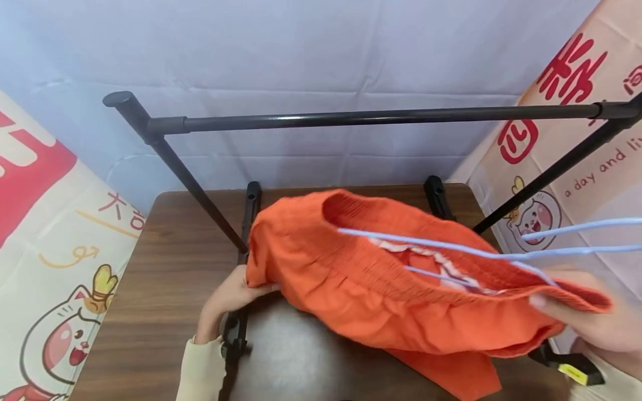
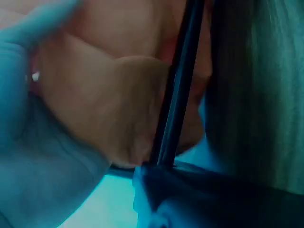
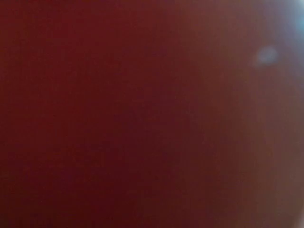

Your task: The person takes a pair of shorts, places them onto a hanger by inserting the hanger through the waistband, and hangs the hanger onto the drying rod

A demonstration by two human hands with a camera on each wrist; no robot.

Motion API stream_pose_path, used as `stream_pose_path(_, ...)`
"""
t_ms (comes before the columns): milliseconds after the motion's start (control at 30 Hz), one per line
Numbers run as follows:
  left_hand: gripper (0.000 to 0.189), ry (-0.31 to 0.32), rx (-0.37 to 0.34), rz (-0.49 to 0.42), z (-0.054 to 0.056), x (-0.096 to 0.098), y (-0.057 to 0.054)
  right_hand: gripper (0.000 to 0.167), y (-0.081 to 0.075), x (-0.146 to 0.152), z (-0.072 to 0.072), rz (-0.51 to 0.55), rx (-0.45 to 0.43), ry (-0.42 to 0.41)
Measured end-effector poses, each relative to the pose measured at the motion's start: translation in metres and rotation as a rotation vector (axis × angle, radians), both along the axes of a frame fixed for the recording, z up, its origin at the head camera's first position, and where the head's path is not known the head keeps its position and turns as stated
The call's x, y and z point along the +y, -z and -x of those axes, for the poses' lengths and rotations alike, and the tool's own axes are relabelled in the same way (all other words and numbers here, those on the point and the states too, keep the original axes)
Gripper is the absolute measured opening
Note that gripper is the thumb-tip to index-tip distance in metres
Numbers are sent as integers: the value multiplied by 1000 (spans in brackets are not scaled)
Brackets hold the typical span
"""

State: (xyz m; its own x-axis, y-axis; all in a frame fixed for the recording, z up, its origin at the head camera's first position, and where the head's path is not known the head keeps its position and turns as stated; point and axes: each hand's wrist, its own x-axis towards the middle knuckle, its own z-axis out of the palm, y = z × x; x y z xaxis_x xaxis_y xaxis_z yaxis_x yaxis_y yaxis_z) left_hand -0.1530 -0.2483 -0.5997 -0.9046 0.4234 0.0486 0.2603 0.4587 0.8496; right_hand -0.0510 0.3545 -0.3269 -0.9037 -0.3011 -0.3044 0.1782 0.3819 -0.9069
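Note:
An orange garment [image 1: 351, 289] with a gathered elastic waist is stretched out between my hands, above the table. Its waist opening faces up and shows a white inner edge. A light blue hanger [image 1: 426, 243] reaches into that opening, and part of it extends past the right edge of the head view. My left hand [image 1: 233, 298] grips the left end of the garment, its fingers partly hidden by cloth. At the right end, my right hand [image 1: 597, 314], blurred, pinches the waistband close to the hanger. In the right wrist view, only a dark red blur shows.
A black rack with a horizontal bar [image 1: 371, 117] stands behind the garment. Its feet [image 1: 253, 200] rest on the brown wooden table [image 1: 150, 278]. White cloth [image 1: 301, 55] hangs at the back, with printed cloth [image 1: 55, 301] at the sides. The left wrist view shows a black pole [image 2: 178, 90] near the hand.

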Motion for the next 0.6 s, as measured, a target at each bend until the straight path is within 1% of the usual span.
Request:
stream_pose_path(33, 25, 11, 8, -18, -13, 10, -37, 46, -4, 3, -1, -30, -20, 54)
stream_pose_path(67, 27, 14, -3, -31, -23, 18, -74, 44, -7, 4, -2, -76, -38, 104)
stream_pose_path(100, 26, 19, -70, -38, -33, 25, -107, 35, -12, 4, 0, -143, -89, 141)
stream_pose_path(133, 21, -7, -128, -54, -36, 26, -116, 26, -15, 2, 3, -214, -121, 167)
stream_pose_path(167, 18, -23, -188, -89, -42, 29, -133, 22, -18, -1, 7, -272, -164, 186)
stream_pose_path(200, 13, -66, -244, -89, -43, 30, -137, 29, -19, -4, 11, -319, -202, 204)
stream_pose_path(233, 18, -91, -249, -88, -46, 31, -141, 43, -21, -8, 15, -360, -229, 206)
stream_pose_path(267, 28, -112, -255, -67, -47, 32, -143, 58, -21, -12, 19, -395, -254, 196)
stream_pose_path(300, 36, -133, -271, -37, -47, 33, -140, 71, -21, -16, 23, -427, -265, 180)
stream_pose_path(333, 42, -155, -281, 17, -46, 33, -137, 77, -18, -21, 26, -455, -244, 162)
stream_pose_path(400, 52, -186, -297, 150, -45, 34, -128, 79, -13, -28, 31, -478, -225, 119)
stream_pose_path(433, 55, -197, -311, 202, -45, 35, -127, 76, -10, -31, 32, -491, -189, 100)
stream_pose_path(500, 62, -221, -342, 286, -47, 37, -131, 70, -4, -36, 33, -514, -119, 74)
stream_pose_path(533, 64, -244, -327, 310, -49, 37, -135, 68, -2, -38, 34, -518, -97, 68)
stream_pose_path(567, 66, -280, -283, 325, -51, 37, -139, 65, 0, -40, 34, -526, -71, 69)
stream_pose_path(600, 67, -336, -220, 321, -53, 37, -145, 63, 2, -41, 34, -523, -56, 74)
